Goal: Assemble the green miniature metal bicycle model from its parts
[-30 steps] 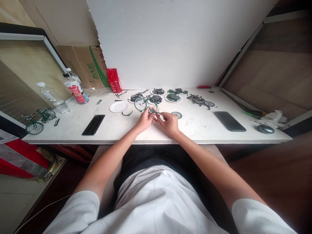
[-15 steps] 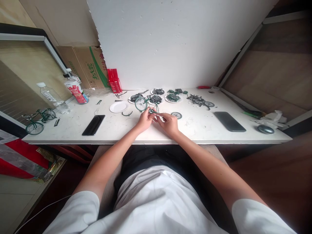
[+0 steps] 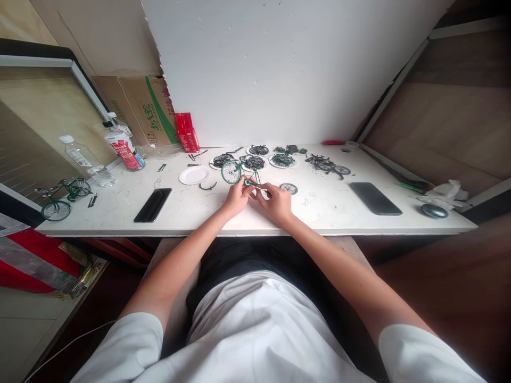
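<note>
A small green model bicycle, partly built with one wheel on, stands at the middle of the white table. My left hand pinches its frame from the left. My right hand meets it from the right, fingers closed on the frame's rear end; any small part in them is too small to make out. A loose wheel lies just right of my right hand. A curved green mudguard lies to the left.
Several paper plates with bicycle parts sit behind the hands. Two black phones lie left and right. A finished green bicycle, bottles, a red box and a mouse stand around the edges.
Both hands stay on the model bicycle; my right fingers have shifted slightly on the frame. Nothing else has moved.
</note>
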Motion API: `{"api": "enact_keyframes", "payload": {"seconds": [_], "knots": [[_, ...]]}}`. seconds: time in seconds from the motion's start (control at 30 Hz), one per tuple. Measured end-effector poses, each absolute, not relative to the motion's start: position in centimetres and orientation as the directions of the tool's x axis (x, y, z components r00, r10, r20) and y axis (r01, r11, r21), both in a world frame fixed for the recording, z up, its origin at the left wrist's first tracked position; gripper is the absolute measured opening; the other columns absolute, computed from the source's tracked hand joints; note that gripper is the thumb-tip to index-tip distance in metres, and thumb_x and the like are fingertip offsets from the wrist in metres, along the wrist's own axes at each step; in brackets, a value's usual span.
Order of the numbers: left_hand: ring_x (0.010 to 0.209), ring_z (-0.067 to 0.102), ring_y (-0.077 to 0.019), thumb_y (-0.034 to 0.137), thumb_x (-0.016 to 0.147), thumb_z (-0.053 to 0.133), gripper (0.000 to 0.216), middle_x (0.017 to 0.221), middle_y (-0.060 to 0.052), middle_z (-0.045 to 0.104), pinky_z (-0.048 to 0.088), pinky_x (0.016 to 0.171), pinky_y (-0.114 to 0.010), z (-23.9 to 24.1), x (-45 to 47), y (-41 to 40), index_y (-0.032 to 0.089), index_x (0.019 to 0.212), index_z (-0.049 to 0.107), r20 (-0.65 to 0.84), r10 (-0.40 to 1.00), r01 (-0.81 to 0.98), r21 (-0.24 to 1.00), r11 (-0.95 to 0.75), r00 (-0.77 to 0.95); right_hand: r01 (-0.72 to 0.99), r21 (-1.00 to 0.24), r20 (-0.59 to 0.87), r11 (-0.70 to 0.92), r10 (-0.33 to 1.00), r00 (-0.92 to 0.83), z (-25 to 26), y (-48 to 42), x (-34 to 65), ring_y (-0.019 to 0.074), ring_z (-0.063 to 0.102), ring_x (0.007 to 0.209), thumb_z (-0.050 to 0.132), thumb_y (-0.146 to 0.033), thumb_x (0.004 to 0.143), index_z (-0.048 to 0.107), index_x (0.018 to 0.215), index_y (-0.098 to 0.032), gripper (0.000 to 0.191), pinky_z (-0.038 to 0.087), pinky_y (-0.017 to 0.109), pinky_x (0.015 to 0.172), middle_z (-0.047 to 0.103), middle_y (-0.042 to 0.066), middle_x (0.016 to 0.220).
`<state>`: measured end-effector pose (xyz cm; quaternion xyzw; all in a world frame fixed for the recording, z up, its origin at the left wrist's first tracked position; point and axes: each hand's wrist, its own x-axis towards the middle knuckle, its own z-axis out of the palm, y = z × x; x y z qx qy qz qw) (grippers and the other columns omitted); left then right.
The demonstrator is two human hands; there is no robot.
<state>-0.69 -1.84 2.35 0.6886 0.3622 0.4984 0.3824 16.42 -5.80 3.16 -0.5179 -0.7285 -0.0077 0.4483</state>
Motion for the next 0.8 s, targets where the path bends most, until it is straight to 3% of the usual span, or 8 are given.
{"api": "enact_keyframes", "payload": {"seconds": [0.53, 0.8], "knots": [[0.073, 0.076, -0.0201, 0.049, 0.102, 0.063, 0.038, 0.094, -0.008, 0.078, 0.060, 0.067, -0.030, 1.87, -0.78, -1.68, 0.020, 0.127, 0.060, 0.417, 0.873, 0.212, 0.856, -0.471, 0.254, 0.791, -0.412, 0.649, 0.451, 0.756, -0.093, 2.66, -5.36, 16.59, 0.0192, 0.068, 0.069, 0.060, -0.033, 0.101, 0.081, 0.107, -0.020, 0.026, 0.037, 0.029, 0.065, 0.081, 0.008, 0.086], [0.072, 0.075, -0.0185, 0.050, 0.101, 0.065, 0.040, 0.105, -0.011, 0.077, 0.059, 0.063, -0.029, 2.15, -0.64, -1.80, 0.018, 0.125, 0.056, 0.401, 0.882, 0.147, 0.884, -0.444, 0.246, 0.771, -0.433, 0.641, 0.467, 0.761, -0.101, 2.65, -5.30, 16.63, 0.0185, 0.067, 0.069, 0.059, -0.033, 0.102, 0.081, 0.111, -0.019, 0.028, 0.039, 0.028, 0.066, 0.080, 0.007, 0.083]]}}
